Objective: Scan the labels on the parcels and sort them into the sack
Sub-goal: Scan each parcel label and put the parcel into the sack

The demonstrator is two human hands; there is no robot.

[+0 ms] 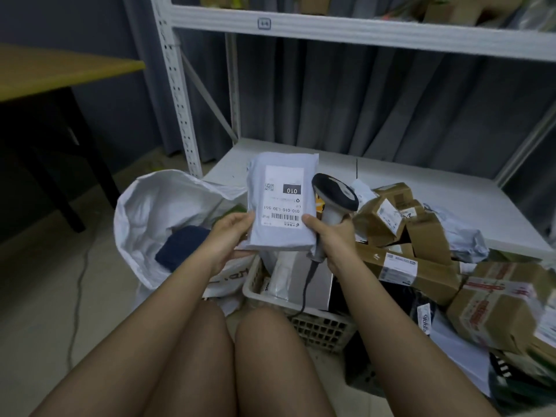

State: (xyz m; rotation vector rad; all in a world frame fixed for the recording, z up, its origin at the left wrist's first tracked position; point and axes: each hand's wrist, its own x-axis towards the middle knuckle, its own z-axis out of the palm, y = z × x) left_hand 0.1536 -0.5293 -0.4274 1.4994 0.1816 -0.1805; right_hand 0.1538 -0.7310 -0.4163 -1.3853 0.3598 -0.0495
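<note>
Above my knees [192, 365], my left hand [230, 236] pinches the parcel [281, 203] label-up; my right hand [332, 236], gripping the scanner [334, 195], should tilt it onto the barcode.

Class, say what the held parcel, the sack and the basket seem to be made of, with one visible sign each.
Held parcel: soft grey plastic film, probably; it creases.
Sack: white woven plastic, likely; its matte, crumpled mouth stands open.
Basket: rigid pale plastic; moulded lattice wall.
</note>
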